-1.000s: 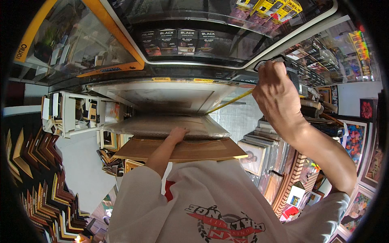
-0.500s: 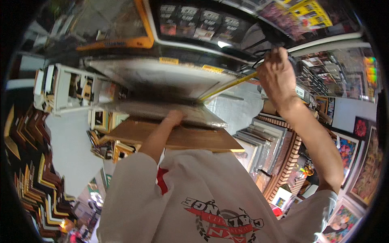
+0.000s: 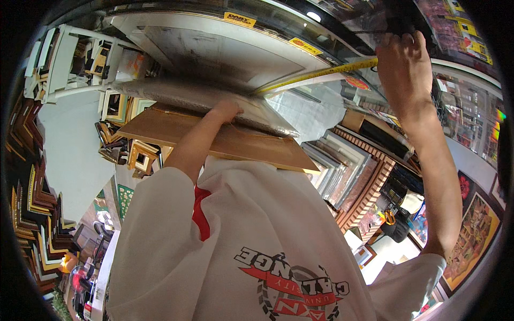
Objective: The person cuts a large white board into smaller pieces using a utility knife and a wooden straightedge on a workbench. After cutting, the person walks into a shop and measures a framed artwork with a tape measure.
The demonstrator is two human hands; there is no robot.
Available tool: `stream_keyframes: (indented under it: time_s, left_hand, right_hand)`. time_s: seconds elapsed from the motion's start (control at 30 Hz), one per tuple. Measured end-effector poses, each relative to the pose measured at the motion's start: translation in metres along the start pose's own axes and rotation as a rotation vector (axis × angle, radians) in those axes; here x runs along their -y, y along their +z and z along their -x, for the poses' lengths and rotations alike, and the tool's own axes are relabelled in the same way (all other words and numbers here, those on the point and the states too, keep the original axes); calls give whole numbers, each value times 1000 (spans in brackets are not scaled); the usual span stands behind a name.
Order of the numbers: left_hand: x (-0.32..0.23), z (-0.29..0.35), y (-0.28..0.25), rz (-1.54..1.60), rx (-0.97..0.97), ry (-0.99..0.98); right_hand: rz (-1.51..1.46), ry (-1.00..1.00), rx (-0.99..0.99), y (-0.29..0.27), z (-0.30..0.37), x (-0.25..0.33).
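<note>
My right hand, at the upper right, is closed with its fingers curled at the outer end of a yellow tape measure. Its case is hidden by the hand. The blade slants down to the left, crossing the lower right part of a large pale framed panel, and its far end drops out of sight behind a wrapped panel. My left hand, slightly blurred, grips the upper edge of this bubble-wrapped panel. Against my shirt, nearer me, stands a brown board.
Frame corner samples hang at the left, below a white shelf rack. Several wrapped frames lean together at the right. A glass-fronted counter runs behind the pale panel. Framed pictures stand at the far right.
My right hand has moved up and to the right, and a longer stretch of tape blade now shows. The left hand keeps to the wrapped panel's edge. The whole view has shifted.
</note>
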State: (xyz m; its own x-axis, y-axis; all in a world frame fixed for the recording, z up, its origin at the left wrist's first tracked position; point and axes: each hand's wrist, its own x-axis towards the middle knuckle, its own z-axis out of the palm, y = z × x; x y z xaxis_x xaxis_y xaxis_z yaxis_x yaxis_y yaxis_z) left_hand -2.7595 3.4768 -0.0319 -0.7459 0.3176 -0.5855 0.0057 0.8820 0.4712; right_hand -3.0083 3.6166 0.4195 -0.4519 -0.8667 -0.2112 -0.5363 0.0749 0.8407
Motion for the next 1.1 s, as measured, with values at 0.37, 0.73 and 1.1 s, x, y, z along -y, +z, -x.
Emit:
stream_keyframes:
  time_s: [0.37,0.73,1.1]
  left_hand:
    - [-9,2,-16,43,88,-96]
    - [-8,5,-9,14,17,-66]
    - [0,-7,-2,2,21,-62]
  right_hand:
    - [57,-32,-110,13,-4,-3]
    - [104,-24,355,-64,-15,13]
    - [138,-85,332,-45,-23,24]
